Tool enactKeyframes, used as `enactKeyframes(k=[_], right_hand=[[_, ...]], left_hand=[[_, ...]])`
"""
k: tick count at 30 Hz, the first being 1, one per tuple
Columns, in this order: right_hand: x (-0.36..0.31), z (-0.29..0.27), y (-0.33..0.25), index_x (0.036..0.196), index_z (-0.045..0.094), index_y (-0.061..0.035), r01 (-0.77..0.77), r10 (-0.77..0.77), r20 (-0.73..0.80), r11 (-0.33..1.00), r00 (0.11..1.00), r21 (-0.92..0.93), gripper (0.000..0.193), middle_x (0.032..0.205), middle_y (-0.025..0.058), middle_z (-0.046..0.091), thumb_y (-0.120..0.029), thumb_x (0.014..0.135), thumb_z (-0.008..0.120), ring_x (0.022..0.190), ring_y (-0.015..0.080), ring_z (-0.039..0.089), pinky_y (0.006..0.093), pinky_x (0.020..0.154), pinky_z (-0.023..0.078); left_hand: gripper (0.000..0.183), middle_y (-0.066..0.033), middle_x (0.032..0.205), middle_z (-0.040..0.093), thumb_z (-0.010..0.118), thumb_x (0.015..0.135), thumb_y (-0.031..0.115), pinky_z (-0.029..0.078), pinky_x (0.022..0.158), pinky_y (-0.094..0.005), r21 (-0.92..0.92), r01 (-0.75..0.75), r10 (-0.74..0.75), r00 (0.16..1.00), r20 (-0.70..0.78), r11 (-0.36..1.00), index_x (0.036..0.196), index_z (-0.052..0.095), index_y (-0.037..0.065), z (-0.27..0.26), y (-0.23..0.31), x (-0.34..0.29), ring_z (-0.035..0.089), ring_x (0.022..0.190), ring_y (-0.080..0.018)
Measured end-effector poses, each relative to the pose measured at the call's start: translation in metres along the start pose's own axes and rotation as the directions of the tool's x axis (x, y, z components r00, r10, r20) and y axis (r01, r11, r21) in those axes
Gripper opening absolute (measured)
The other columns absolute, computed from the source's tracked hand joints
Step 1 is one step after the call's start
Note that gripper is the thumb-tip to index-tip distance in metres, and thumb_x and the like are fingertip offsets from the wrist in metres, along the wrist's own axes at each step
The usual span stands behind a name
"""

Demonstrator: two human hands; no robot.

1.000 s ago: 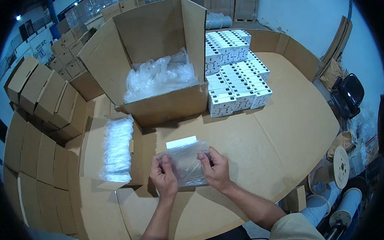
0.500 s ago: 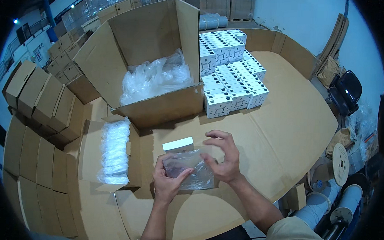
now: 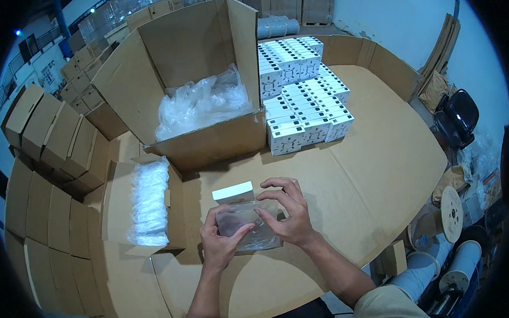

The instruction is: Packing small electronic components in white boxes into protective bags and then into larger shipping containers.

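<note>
My left hand point(image 3: 220, 236) grips a clear plastic bag point(image 3: 242, 219) by its left side, with the thumb lying over its front. At the bag's right side my right hand point(image 3: 291, 212) has its fingers curved and apart from the thumb. The thumb tip is at the film; whether it touches cannot be made out. Just behind the bag lies a small white box point(image 3: 233, 193), its lower part hidden by the bag and my hands.
An open carton point(image 3: 177, 212) packed with plastic-wrapped items point(image 3: 150, 203) stands at left. Behind it a large carton point(image 3: 222, 132) holds loose clear bags point(image 3: 206, 101). White boxes point(image 3: 303, 118) are stacked at the back, brown cartons point(image 3: 45, 208) at far left. Spools point(image 3: 451, 213) stand right of the cardboard-covered table point(image 3: 377, 163).
My right hand has moved a little left, and its fingers have come closer to the bag's upper edge. My left hand keeps its grip on the bag.
</note>
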State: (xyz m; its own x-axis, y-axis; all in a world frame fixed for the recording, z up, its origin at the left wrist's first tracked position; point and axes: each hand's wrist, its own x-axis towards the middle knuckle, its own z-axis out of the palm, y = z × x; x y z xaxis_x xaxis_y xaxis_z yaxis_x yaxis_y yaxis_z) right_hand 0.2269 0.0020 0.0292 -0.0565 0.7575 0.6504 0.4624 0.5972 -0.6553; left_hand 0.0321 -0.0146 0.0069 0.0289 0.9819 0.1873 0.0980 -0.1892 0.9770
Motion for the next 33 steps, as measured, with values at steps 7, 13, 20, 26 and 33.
enactKeyframes(k=[7,13,20,26,33], right_hand=[[-0.0005,0.0008,0.0019,0.101,0.071,-0.0051,0.005,-0.005,0.001,1.000,1.000,-0.003,0.027,0.119,0.0123,0.064,-0.004,0.077,0.081,0.114,0.0312,0.058,0.0428,0.097,0.048],[-0.0013,0.0018,0.0018,0.100,0.070,-0.0050,0.018,-0.018,-0.006,1.000,1.000,0.007,0.026,0.117,0.0125,0.064,-0.001,0.076,0.080,0.112,0.0309,0.058,0.0421,0.095,0.048],[-0.0026,0.0038,0.0041,0.097,0.068,-0.0052,0.003,-0.003,-0.014,1.000,1.000,0.029,0.024,0.114,0.0116,0.064,0.001,0.076,0.080,0.110,0.0303,0.059,0.0411,0.093,0.049],[0.0003,0.0025,0.0010,0.095,0.067,-0.0051,0.006,-0.006,-0.016,0.999,1.000,0.034,0.024,0.114,0.0114,0.064,0.002,0.076,0.079,0.110,0.0299,0.059,0.0410,0.093,0.049],[-0.0012,0.0018,0.0020,0.093,0.066,-0.0049,0.011,-0.011,-0.007,1.000,1.000,0.028,0.024,0.111,0.0108,0.064,0.004,0.073,0.077,0.109,0.0293,0.058,0.0410,0.093,0.048]], left_hand=[[0.058,-0.0092,0.109,0.070,0.094,0.074,0.011,0.058,0.088,-0.0324,0.035,-0.039,0.040,0.999,-0.008,0.999,0.119,0.058,0.003,-0.0001,0.0007,0.0016,0.069,0.101,-0.0180],[0.059,-0.0102,0.108,0.071,0.094,0.074,0.011,0.058,0.087,-0.0318,0.034,-0.039,0.040,0.999,-0.018,0.999,0.119,0.057,0.003,0.0005,-0.0009,0.0007,0.070,0.100,-0.0179],[0.059,-0.0106,0.109,0.070,0.093,0.074,0.010,0.058,0.088,-0.0320,0.014,-0.023,0.024,1.000,-0.012,1.000,0.120,0.055,0.003,0.0012,-0.0010,0.0018,0.069,0.101,-0.0179],[0.060,-0.0106,0.109,0.070,0.093,0.074,0.010,0.058,0.088,-0.0321,0.035,-0.034,0.034,0.999,-0.010,0.999,0.121,0.055,0.004,0.0004,0.0040,0.0025,0.069,0.101,-0.0180],[0.058,-0.0100,0.109,0.069,0.093,0.074,0.011,0.058,0.087,-0.0327,0.039,-0.009,0.009,1.000,-0.006,0.999,0.119,0.057,0.004,-0.0005,-0.0004,0.0018,0.069,0.100,-0.0181]])
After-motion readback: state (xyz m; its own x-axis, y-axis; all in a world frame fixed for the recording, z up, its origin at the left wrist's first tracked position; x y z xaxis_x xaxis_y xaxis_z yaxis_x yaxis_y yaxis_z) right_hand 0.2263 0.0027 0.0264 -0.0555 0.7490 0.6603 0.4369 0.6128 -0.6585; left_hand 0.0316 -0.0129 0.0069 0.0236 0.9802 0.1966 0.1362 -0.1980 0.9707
